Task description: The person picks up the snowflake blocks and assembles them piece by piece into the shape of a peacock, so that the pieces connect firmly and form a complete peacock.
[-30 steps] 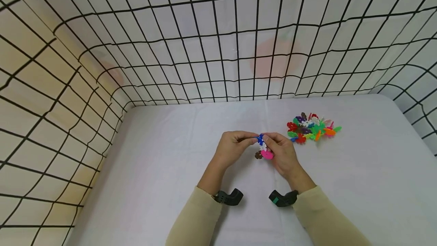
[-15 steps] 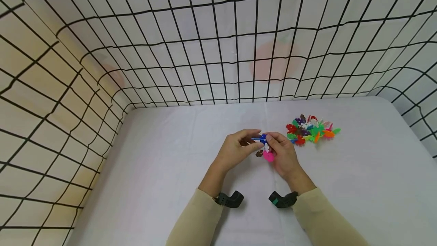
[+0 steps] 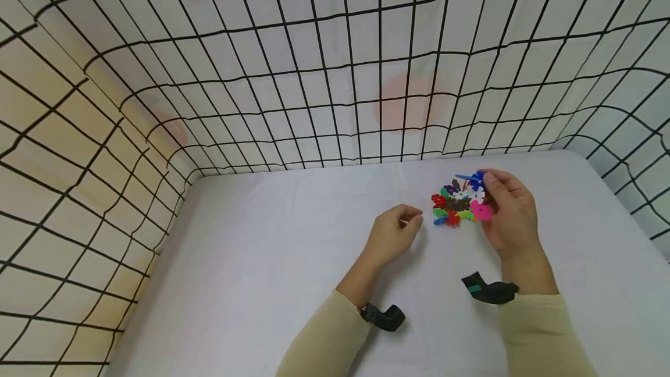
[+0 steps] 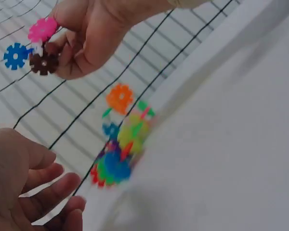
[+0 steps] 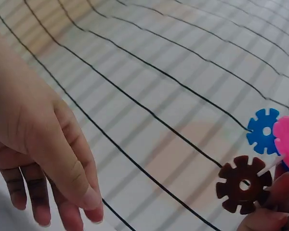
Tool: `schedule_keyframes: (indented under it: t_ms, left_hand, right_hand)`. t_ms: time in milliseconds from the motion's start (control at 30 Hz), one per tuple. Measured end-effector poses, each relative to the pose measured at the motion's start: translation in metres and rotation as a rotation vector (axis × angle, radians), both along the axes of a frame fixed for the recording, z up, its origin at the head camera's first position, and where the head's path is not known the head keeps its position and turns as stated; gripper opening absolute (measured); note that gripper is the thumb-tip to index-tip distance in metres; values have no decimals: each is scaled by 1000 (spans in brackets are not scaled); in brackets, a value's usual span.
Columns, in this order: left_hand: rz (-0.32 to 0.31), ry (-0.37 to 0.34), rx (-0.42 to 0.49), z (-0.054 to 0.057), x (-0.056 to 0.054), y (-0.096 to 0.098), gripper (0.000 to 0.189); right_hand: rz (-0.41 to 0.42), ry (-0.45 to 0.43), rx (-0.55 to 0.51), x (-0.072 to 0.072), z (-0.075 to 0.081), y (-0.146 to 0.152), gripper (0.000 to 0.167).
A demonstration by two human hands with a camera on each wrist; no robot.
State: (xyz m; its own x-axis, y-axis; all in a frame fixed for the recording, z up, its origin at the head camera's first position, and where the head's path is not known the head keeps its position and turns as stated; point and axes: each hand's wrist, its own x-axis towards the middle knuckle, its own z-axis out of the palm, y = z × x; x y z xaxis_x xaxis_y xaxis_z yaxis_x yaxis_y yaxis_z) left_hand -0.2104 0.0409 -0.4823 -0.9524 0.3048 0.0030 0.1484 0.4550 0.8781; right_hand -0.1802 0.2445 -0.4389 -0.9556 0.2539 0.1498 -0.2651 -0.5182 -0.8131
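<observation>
My right hand (image 3: 514,217) pinches a small cluster of joined snowflake discs, held up at the pile's right side. In the right wrist view the cluster shows a brown disc (image 5: 231,186), a bright blue disc (image 5: 261,132) and a pink disc (image 5: 286,137). A white disc (image 3: 477,194) and a dark blue one appear in the head view; fingers cover part of the cluster. My left hand (image 3: 391,234) holds nothing, its fingers loosely bent, left of and nearer me than the pile of loose snowflake discs (image 3: 445,214).
The loose discs lie in many colours on the white-covered table (image 3: 262,260), partly hidden behind the held cluster in the head view. A black wire grid (image 3: 340,83) stands along the back and sides. Each wrist wears a black camera band (image 3: 384,317).
Both hands were together on the disc cluster. The left hand has let go and moved right; the right hand has carried the cluster right and farther away, over to the pile.
</observation>
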Motion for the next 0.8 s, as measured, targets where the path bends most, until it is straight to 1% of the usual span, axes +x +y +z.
schedule_keyframes:
  t_ms: [67,133,167,233,300,367,400,467,500,600,667,733,800]
  left_hand:
    - [4,3,-36,5,-5,23,22]
    - [6,31,-105,11,-14,44,20]
    - [-3,64,-170,12,-20,55,21]
    - [-27,129,-333,14,-30,72,24]
    - [-72,168,-486,13,-37,87,29]
    - [-119,187,-608,11,-42,96,35]
    - [-135,178,-639,10,-44,99,35]
    - [-153,169,-664,8,-45,104,35]
    - [-152,175,-670,7,-45,106,34]
    - [-126,224,-693,4,-45,108,30]
    - [-121,285,-704,3,-47,104,28]
    - [-125,368,-722,0,-50,98,27]
    - [-156,437,-708,-3,-55,90,26]
  right_hand:
    - [-41,-16,-13,3,0,18,25]
    - [-87,-33,-30,5,-4,33,27]
    - [-106,-37,-40,5,-6,40,28]
    - [-133,-41,-66,6,-11,51,27]
    - [-139,-48,-102,7,-16,60,25]
    - [-130,-64,-132,6,-21,65,24]
    - [-126,-74,-140,6,-23,67,24]
    - [-120,-97,-148,5,-28,69,23]
    - [-122,-106,-144,5,-30,70,23]
    - [-121,-116,-132,4,-35,72,24]
    - [-119,-118,-125,3,-37,72,24]
    - [-119,-119,-118,3,-39,72,24]
    - [-122,-125,-120,3,-40,73,25]
